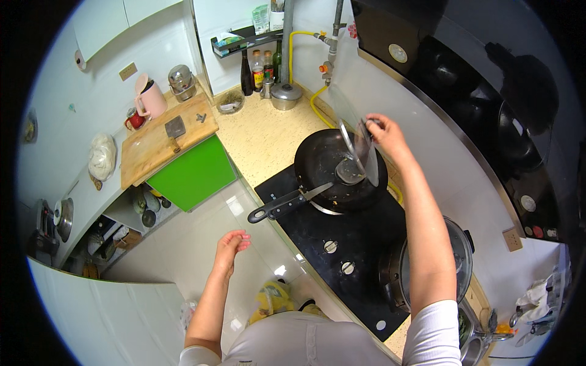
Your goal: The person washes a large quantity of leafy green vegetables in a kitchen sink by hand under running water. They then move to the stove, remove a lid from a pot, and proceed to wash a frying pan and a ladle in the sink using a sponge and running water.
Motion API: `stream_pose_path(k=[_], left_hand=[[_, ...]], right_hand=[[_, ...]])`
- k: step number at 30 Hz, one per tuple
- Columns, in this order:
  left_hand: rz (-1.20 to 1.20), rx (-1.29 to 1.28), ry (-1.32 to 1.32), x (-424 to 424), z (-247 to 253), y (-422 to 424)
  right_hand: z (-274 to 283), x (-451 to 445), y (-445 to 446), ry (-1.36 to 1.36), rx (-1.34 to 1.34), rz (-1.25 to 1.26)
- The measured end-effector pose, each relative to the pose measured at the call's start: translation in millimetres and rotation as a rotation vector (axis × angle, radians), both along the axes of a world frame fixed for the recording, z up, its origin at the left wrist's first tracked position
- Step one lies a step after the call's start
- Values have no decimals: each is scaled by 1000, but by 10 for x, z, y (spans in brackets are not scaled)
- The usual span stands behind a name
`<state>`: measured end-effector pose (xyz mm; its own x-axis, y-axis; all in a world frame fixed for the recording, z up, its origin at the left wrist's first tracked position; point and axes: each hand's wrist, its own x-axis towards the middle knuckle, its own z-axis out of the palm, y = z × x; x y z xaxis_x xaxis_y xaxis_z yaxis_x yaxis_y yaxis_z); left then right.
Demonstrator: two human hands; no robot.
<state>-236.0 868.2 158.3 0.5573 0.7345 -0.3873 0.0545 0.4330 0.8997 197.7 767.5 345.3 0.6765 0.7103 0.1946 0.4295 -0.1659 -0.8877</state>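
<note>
My right hand grips the dark knob of a clear glass lid. The lid is tipped steeply, nearly on edge, over the right side of a black wok. Inside the wok lies a metal ladle, its bowl partly behind the lid's glass. Small food scraps cling to the wok's dark inside. The black handles of wok and ladle overlap and point toward the front edge of the gas hob. My left hand hangs over the floor near those handles, fingers loosely bent, with nothing in it.
A lidded pot stands behind my right forearm. Left, a wooden cutting board bears a cleaver, near a pink kettle. Bottles and a small lidded pot fill the back corner. A range hood overhangs at right.
</note>
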Motion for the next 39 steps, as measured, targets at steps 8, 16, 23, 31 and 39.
stream_pose_path(k=[8, 16, 23, 31, 39], left_hand=[[-15, -39, -21, 60, 84, 473], [-152, -66, 10, -156, -351, 1641], [-204, -163, 121, -620, -623, 2368], [-227, -249, 228, -657, -804, 2825], [-374, -221, 187, -119, -675, 2975]], right_hand=[[502, -385, 446, 77, 118, 82], [-96, -679, 2518, -114, 71, 195], [-1748, -1029, 3789, -275, -492, 51], [-2773, -1067, 3940, -164, -820, -160], [-2982, -1062, 3937, -72, -800, -196]])
